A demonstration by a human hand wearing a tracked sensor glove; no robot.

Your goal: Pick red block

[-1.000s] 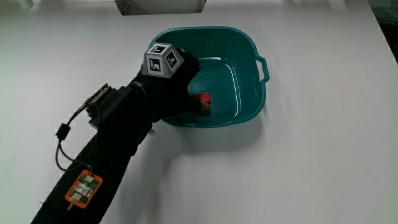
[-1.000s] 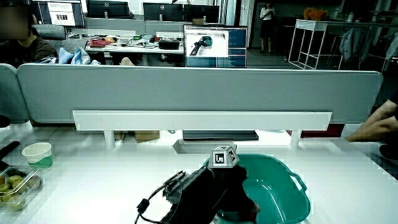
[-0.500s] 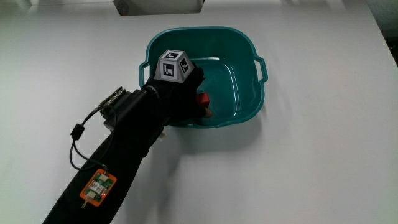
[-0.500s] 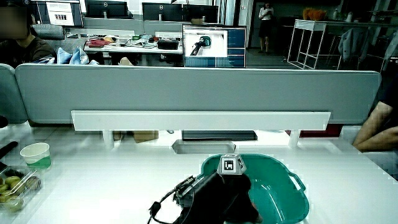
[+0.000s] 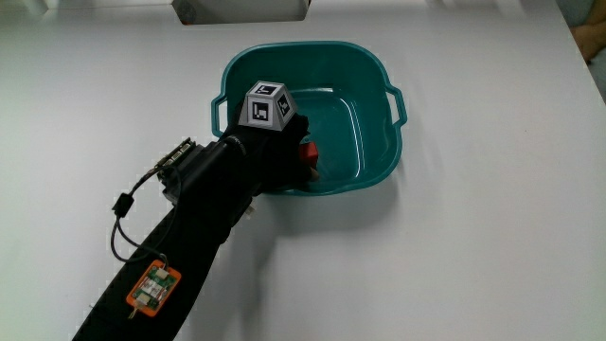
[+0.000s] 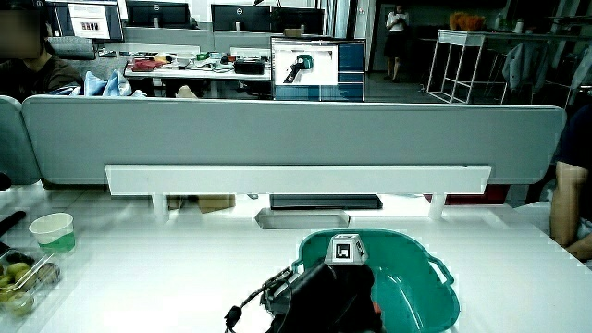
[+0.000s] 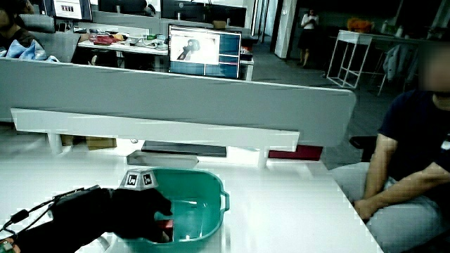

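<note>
A small red block point(image 5: 309, 151) lies inside a teal basin point(image 5: 379, 71), close to the basin wall nearest the person. The gloved hand point(image 5: 279, 142), with its patterned cube point(image 5: 267, 102) on the back, reaches over that wall into the basin. Its fingers are curled on the block, which shows only partly past them. In a side view the hand point(image 7: 137, 207) sits low in the basin point(image 7: 204, 179) with the red block point(image 7: 166, 225) at its fingertips. In a side view the hand point(image 6: 338, 287) hides the block.
The forearm carries a cable and a small orange board point(image 5: 151, 284) across the table. A paper cup point(image 6: 54, 229) and a clear tub of green fruit point(image 6: 18, 277) stand at the table's edge. A white box point(image 5: 241, 9) lies farther from the person than the basin.
The hand has moved a little deeper into the basin toward the red block and settled there. The block has barely shifted.
</note>
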